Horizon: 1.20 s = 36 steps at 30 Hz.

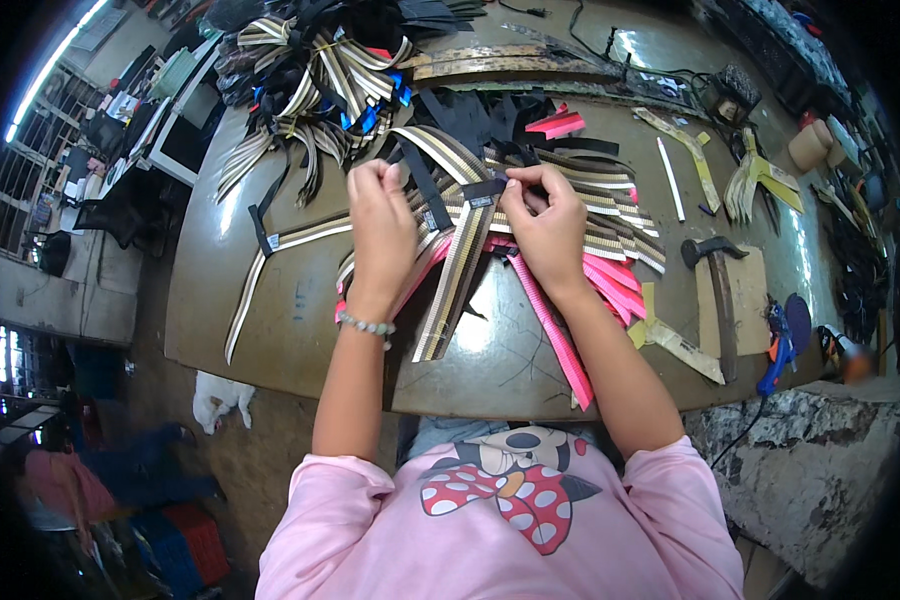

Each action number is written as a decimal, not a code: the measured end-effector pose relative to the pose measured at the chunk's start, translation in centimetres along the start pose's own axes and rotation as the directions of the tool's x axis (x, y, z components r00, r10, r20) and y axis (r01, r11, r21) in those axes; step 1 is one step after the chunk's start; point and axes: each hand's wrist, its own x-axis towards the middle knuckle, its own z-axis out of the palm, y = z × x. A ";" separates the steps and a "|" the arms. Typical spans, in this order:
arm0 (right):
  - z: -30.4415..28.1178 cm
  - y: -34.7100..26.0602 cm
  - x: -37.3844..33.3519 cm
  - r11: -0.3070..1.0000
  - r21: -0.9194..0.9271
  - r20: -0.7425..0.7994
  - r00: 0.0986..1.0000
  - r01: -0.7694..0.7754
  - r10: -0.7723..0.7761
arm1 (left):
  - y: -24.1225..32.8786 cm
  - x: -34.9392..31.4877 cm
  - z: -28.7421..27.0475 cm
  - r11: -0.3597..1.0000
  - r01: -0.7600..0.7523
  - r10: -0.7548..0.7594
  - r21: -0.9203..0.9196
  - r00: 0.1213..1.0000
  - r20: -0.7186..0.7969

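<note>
A striped webbing strap (457,280) in brown, cream and black hangs down toward the table's front edge, with a black band (484,190) carrying a small label across it. My right hand (550,215) pinches the end of that black band between thumb and finger. Left of it, my left hand (380,225) is raised with its fingers curled closed; what they hold is hidden. A black strip (422,180) passes close beside these fingers. Under both hands lie several striped straps (610,225) and pink straps (550,325), partly overlapping. Another striped strap (245,305) with a black band lies at left.
Bundles of striped straps (335,75) are heaped at the far left. On the right are a hammer (720,290), a blue glue gun (778,345), a white stick (671,178) and yellow strap pieces (685,345). A white animal (220,398) lies on the floor; a person (80,480) is at lower left.
</note>
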 end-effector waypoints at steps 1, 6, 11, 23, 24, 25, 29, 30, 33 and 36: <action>0.0 0.1 0.1 1.000 0.017 -0.017 1.000 -0.010 0.010 | 0.0 -0.1 -0.5 0.999 0.009 -0.008 -0.038 0.999 0.046; 0.0 0.3 0.0 0.997 0.045 -0.051 0.997 -0.060 0.063 | 1.6 -1.1 -0.2 0.977 -0.037 0.067 -0.212 0.989 0.134; -0.1 0.3 0.1 0.998 0.062 -0.049 0.999 -0.010 0.013 | 3.0 -1.2 1.8 0.994 -0.085 0.103 -0.076 0.950 0.293; -0.6 -0.6 0.0 0.991 -0.133 0.064 0.998 -0.004 0.013 | 3.1 0.2 3.5 0.948 -0.312 0.297 0.058 0.937 0.185; -0.5 -0.6 0.0 0.990 -0.139 0.070 0.998 0.006 0.003 | 3.1 0.5 3.6 0.965 -0.257 0.240 0.054 0.946 0.216; -0.5 -0.6 0.0 0.989 -0.144 0.076 0.997 0.015 -0.005 | 3.3 0.8 3.5 0.975 -0.219 0.205 0.038 0.953 0.221; -0.2 -0.4 0.0 0.999 -0.006 0.011 0.999 -0.032 0.033 | 5.2 1.6 1.0 0.994 -0.098 0.101 -0.046 0.992 0.077; -0.1 -0.3 0.0 0.998 0.049 -0.002 0.999 -0.038 0.039 | 5.7 1.2 -0.2 0.980 0.085 -0.060 -0.182 0.989 0.138; -0.1 -0.2 -0.1 0.999 -0.015 0.038 0.999 0.029 -0.029 | 6.8 -1.7 -3.6 0.997 0.071 -0.040 -0.008 0.647 0.762; -0.2 -0.1 -0.3 0.980 -0.160 0.092 0.990 0.118 -0.104 | 5.8 -3.3 -3.0 0.977 0.191 -0.085 -0.092 0.751 0.655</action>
